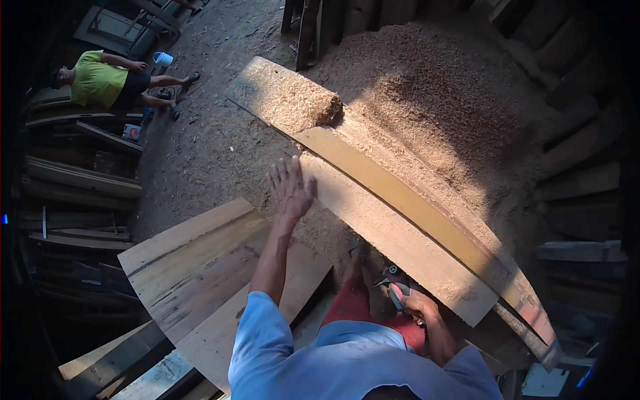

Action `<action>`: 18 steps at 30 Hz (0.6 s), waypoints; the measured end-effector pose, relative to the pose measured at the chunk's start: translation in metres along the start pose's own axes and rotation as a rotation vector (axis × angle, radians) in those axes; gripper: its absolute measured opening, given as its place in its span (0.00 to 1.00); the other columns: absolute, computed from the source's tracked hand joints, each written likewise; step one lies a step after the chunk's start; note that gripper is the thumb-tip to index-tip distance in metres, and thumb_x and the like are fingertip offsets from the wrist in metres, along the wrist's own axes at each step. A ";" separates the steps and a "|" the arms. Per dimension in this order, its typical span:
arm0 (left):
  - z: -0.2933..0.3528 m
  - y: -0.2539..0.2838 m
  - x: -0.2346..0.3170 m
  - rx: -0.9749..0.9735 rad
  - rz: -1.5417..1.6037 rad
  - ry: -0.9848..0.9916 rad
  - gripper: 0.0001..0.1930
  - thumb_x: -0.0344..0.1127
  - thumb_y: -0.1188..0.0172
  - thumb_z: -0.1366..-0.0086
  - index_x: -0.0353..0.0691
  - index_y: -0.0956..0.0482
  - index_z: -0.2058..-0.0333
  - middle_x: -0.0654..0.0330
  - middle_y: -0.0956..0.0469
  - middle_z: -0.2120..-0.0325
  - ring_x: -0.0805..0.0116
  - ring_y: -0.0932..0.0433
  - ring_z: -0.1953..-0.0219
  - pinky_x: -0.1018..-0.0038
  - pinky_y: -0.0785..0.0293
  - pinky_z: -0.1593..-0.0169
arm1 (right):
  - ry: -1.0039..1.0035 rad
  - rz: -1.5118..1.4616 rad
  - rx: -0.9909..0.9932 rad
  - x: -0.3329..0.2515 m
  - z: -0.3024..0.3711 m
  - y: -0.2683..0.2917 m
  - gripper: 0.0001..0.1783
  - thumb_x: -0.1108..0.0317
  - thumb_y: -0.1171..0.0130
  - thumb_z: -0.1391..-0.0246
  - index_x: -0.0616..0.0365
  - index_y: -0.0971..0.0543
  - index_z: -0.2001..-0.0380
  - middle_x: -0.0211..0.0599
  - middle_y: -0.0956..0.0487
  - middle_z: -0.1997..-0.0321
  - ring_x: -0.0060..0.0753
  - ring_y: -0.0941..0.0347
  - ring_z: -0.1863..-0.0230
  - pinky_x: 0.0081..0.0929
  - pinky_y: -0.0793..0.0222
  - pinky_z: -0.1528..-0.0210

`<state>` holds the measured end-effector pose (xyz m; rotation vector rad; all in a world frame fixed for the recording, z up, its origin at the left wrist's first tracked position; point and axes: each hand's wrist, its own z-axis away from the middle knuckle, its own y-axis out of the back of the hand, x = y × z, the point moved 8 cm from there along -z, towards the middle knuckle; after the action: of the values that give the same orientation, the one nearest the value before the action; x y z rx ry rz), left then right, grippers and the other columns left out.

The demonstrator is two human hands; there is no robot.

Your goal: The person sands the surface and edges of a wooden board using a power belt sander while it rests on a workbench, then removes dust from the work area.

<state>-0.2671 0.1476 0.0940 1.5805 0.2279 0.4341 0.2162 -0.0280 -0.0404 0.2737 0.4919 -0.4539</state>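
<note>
A pale plank [393, 233] lies slantwise before me, dusted with shavings. Beside its far edge runs a yellowish-brown board [400, 197], and both rest along a longer, shaving-covered timber [283, 100]. My left hand [292, 190] is open, fingers spread, at the left end of the pale plank; whether it touches the wood I cannot tell. Low at my right side, near the plank's close edge, my right hand [423, 307] is closed round a grey and dark hand-held power tool [398, 297], which looks like an electric planer. Its underside is hidden.
Wide boards [207, 260] lie to my left, close to my arm. A big heap of shavings [433, 87] rises beyond the timber. Stacked planks [87, 180] line the left side, more timber [587, 160] the right. Upper left, a person in a yellow-green shirt [100, 80] stands near a white bucket [163, 59].
</note>
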 end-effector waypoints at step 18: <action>0.315 -0.001 0.023 0.020 1.344 0.840 0.44 0.59 0.32 0.34 0.27 0.33 0.35 0.47 0.25 0.47 0.58 0.26 0.44 0.62 0.27 0.41 | 0.669 -0.049 -0.128 -0.325 0.064 -0.011 0.30 0.44 0.44 0.32 0.67 0.26 0.52 0.46 0.20 0.69 0.43 0.22 0.67 0.40 0.27 0.62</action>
<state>-0.1168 -0.1308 0.0928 1.2869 -0.2532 2.1316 -0.0190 0.0537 0.1784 0.2882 1.1791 -0.3698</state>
